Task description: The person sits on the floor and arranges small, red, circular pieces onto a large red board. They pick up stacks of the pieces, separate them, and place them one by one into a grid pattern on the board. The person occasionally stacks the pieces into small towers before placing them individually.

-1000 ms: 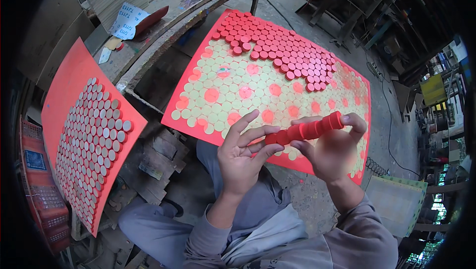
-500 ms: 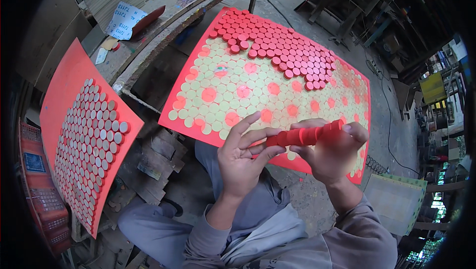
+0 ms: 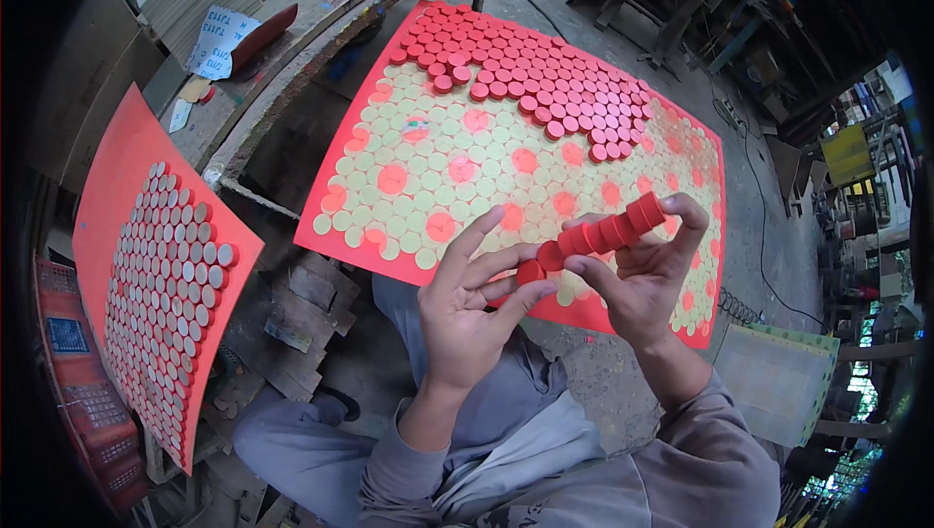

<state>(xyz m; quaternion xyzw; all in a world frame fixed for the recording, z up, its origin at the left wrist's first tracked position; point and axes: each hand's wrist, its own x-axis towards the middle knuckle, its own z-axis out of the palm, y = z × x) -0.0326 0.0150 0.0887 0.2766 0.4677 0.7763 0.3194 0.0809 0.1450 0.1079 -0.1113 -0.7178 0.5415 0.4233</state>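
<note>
A short row of thick red discs (image 3: 611, 232) is gripped between the thumb and fingers of my right hand (image 3: 647, 285). My left hand (image 3: 465, 319) pinches a single red disc (image 3: 529, 273) at the row's lower left end, thumb below and index finger raised. A large red board (image 3: 313, 228) lies tilted beyond both hands. Pale round marks cover much of its face, with some red circles among them. Closely packed red discs (image 3: 545, 66) cover its far part, and one or two are stacked on top at the near edge.
At left stands another red sheet (image 3: 109, 153) bearing many pale-topped discs. Red plastic crates (image 3: 92, 401) sit beside it. A worn bench (image 3: 253, 100) holds stacks of boards (image 3: 199, 2) and a printed paper (image 3: 216, 46). Wood scraps (image 3: 292, 324) lie on the floor; a cable runs at right.
My right hand has turned, lifting the far end of the disc row. At its lower end, the disc in my left hand now tilts away from the others. The view has shifted slightly.
</note>
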